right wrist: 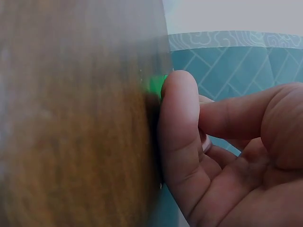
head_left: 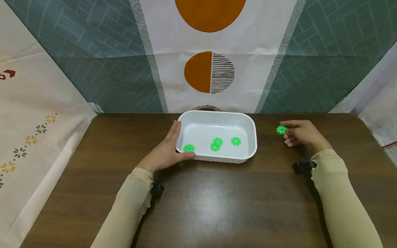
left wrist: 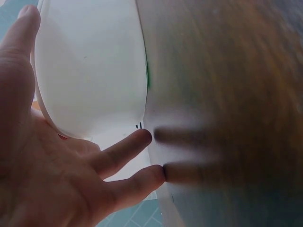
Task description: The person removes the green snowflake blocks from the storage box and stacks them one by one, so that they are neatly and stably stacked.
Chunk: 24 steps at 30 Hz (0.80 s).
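Note:
A white plastic tray point(head_left: 217, 158) stands near the back edge of the table. My left hand point(head_left: 163, 152) touches its left end, with the fingers extended along the side and the thumb against the front rim; in the left wrist view, the tray wall point(left wrist: 90, 71) lies beside the thumb and fingers. Several green notched discs lie in the tray, among them a disc point(head_left: 235, 141) at the right and another disc point(head_left: 189, 148) by my left thumb. Right of the tray, my right hand point(head_left: 303, 135) pinches a green notched disc point(head_left: 281, 130); fingers mostly hide it in the right wrist view.
The brown wooden table point(head_left: 202, 211) spreads in front of the tray and to both sides. A patterned cloth point(head_left: 221, 41) hangs right behind the table's back edge. Light curtains hang at left and right. A dark strap device point(head_left: 303, 166) sits on the right wrist.

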### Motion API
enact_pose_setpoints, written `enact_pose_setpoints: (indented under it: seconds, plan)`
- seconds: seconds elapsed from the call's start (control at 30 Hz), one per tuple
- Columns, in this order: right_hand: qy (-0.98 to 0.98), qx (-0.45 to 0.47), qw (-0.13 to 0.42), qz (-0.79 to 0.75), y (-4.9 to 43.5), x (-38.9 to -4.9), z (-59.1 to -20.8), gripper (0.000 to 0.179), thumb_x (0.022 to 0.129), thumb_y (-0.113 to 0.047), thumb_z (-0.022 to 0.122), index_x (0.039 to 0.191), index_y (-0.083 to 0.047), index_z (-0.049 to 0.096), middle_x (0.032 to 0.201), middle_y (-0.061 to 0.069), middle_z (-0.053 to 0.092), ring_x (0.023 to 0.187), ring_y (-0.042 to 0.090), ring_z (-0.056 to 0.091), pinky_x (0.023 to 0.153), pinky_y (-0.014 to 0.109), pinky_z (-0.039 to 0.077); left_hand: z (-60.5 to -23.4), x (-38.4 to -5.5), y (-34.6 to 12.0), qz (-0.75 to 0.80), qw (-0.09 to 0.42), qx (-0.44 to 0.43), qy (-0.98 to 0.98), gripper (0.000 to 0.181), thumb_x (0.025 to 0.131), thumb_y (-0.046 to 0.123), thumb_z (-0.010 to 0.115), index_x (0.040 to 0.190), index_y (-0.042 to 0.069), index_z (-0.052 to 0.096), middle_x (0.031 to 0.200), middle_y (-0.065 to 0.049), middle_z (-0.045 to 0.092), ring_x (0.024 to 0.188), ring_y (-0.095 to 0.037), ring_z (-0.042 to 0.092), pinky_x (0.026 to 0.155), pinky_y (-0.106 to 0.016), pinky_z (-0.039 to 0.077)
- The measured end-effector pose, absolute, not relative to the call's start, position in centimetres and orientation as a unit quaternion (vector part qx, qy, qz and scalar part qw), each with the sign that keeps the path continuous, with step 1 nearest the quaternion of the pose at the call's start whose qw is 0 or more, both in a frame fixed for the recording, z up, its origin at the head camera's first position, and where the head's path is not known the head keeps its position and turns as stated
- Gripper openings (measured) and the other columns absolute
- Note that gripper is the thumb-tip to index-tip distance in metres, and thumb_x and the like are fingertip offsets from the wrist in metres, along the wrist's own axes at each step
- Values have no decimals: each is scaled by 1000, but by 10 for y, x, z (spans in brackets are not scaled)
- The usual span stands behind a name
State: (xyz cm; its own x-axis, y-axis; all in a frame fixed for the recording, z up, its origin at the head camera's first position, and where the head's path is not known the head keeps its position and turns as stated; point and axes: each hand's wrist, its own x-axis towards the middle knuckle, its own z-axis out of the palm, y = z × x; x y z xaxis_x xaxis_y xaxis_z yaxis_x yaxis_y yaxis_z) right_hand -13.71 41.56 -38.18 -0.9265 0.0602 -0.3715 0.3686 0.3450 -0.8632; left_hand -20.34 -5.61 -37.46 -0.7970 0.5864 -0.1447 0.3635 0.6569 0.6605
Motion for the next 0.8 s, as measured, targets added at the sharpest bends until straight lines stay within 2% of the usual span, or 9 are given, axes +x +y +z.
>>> enact_pose_setpoints:
  seconds: [0.8]
  plan:
    - [824, 159, 154, -521, 408, -144, -376, 49, 103, 2, 42, 151, 10, 36, 82, 10, 63, 65, 16, 65, 66, 34, 59, -372, -203, -54, 312, 181, 253, 898, 124, 82, 63, 75, 163, 22, -9, 169, -4, -12, 146, -39, 29, 111, -53, 33]
